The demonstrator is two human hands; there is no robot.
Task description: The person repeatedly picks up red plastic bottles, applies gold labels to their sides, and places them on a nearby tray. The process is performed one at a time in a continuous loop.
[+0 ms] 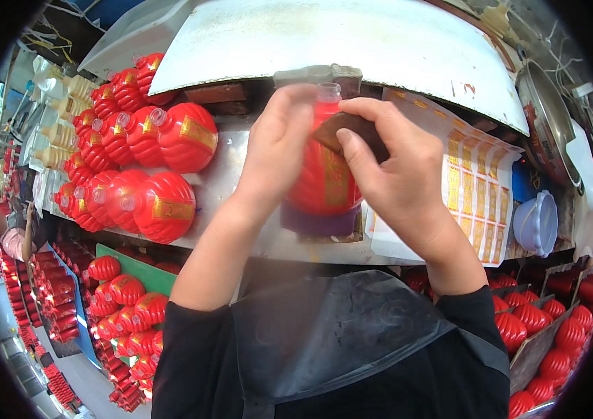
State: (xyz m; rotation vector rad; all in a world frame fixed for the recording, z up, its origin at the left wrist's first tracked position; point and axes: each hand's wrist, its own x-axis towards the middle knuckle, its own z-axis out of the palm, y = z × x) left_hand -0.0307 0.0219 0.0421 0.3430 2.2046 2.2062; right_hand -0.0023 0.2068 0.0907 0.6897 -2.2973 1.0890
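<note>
A red bottle (310, 187) with a clear neck lies in front of me, the neck pointing away. A gold label (337, 178) shows on its upper side. My left hand (279, 136) is curled against the bottle's left side near the neck, fingers slightly blurred. In my right hand (398, 157) a flat brown scraper (360, 131) is pinched between thumb and fingers, over the upper part of the bottle. Beneath the bottle is a purple pad (321, 222). The neck reaches a worn block (347, 79), and my hands hide part of the bottle.
Several red bottles (186, 137) with gold labels lie stacked at left. Sheets of gold labels (474, 188) spread at right, beside a pale blue bucket (536, 222). A white board (338, 42) spans the back. Crates of red bottles (132, 307) sit below, and a person (13, 234) is far left.
</note>
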